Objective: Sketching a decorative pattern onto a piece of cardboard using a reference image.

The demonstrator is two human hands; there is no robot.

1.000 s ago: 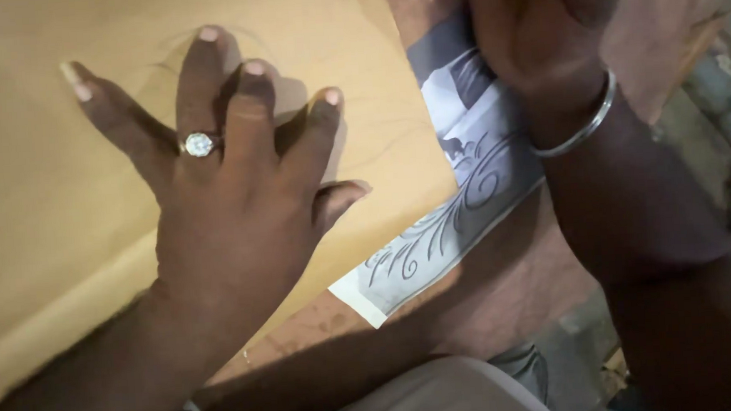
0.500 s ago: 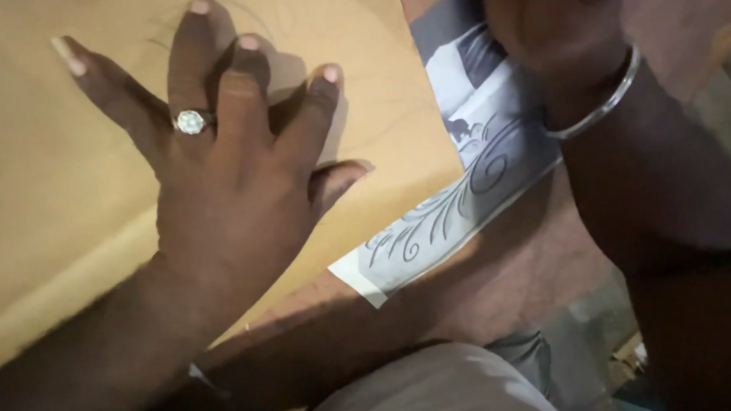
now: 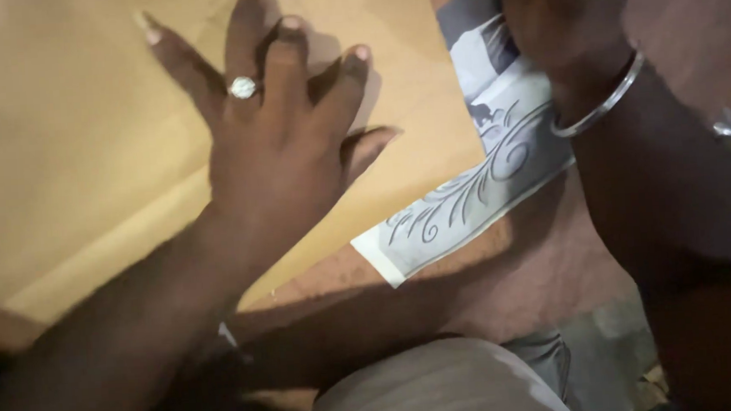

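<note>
My left hand (image 3: 276, 160) lies flat on a large tan paper sheet (image 3: 69, 121), fingers spread, a stone ring (image 3: 243, 87) on one finger. It holds nothing. To its right, a grey printed sheet with a scroll pattern (image 3: 474, 200) sticks out from under the tan paper's edge. My right hand (image 3: 568, 20), with a metal bangle (image 3: 602, 105) on the wrist, rests on the upper part of that printed sheet. Its fingers are cut off by the top edge of the view.
The sheets lie on a reddish-brown surface (image 3: 552, 262). Pale grey cloth over my knee (image 3: 433, 385) fills the bottom middle. A patch of grey floor (image 3: 614, 342) shows at the lower right.
My left hand stays spread flat on the tan paper. My right hand sits higher in the view, and less of it shows.
</note>
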